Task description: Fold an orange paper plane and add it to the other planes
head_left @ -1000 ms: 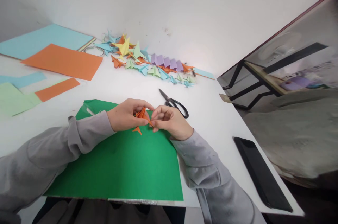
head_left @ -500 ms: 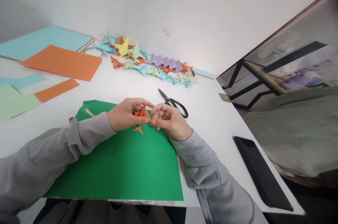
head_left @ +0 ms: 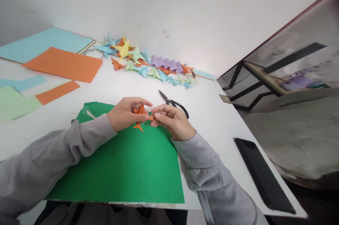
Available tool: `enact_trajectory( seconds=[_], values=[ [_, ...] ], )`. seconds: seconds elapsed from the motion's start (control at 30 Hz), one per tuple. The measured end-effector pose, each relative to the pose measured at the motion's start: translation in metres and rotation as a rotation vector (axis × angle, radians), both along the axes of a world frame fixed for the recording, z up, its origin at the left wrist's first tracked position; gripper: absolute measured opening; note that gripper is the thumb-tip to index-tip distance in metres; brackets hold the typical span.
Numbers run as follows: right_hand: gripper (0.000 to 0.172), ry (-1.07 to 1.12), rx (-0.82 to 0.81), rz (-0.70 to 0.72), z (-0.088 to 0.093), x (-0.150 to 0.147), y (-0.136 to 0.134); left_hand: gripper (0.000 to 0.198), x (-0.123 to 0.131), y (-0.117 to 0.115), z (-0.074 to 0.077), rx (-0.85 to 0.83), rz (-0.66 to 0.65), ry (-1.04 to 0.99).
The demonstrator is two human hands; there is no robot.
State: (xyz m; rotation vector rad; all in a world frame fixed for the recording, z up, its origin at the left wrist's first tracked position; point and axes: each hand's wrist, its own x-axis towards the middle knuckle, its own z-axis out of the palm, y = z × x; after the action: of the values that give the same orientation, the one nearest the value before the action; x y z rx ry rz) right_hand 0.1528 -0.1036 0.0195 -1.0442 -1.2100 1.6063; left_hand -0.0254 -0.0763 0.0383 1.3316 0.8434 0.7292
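Above the green sheet [head_left: 119, 168], my left hand [head_left: 127, 113] is closed around a small orange folded-paper figure [head_left: 138, 126]. A forked orange tip sticks out below the fingers, and part of the figure is hidden by them. My right hand [head_left: 173, 120] faces it from the right, thumb and fingers pinched at the figure's small orange end. Just behind the right hand lies a pair of black scissors [head_left: 164, 96], its handles partly covered by that hand.
Folded paper shapes in several colours [head_left: 137, 54] line the wall. To the left lie an orange sheet [head_left: 63, 64], a light blue stack [head_left: 50, 43], a green piece [head_left: 13, 103] and an orange strip [head_left: 58, 92]. A black phone-like slab [head_left: 265, 175] rests near the right edge.
My right hand's fingers have shifted and straightened somewhat at the figure's end. The orange figure has turned and risen slightly in my left hand, which stays almost in place.
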Motion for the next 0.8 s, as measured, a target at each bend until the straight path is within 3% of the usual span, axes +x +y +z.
enact_trajectory(
  seconds=[0.23, 0.5, 0.67, 0.8],
  values=[
    [0.025, -0.071, 0.015, 0.001, 0.0, -0.002, -0.002, 0.039, 0.002, -0.001, 0.002, -0.056, 0.083, -0.01],
    [0.025, -0.082, 0.021, 0.001, 0.0, -0.004, -0.003, 0.04, 0.002, -0.001, -0.002, 0.01, 0.123, -0.045],
    [0.034, -0.078, 0.014, -0.048, 0.0, -0.005, -0.001, 0.06, 0.003, -0.002, -0.007, 0.101, 0.135, -0.054],
    [0.034, -0.188, 0.159, -0.197, 0.001, -0.009, -0.004, 0.076, 0.004, -0.005, -0.011, 0.172, 0.137, -0.047]
  ],
)
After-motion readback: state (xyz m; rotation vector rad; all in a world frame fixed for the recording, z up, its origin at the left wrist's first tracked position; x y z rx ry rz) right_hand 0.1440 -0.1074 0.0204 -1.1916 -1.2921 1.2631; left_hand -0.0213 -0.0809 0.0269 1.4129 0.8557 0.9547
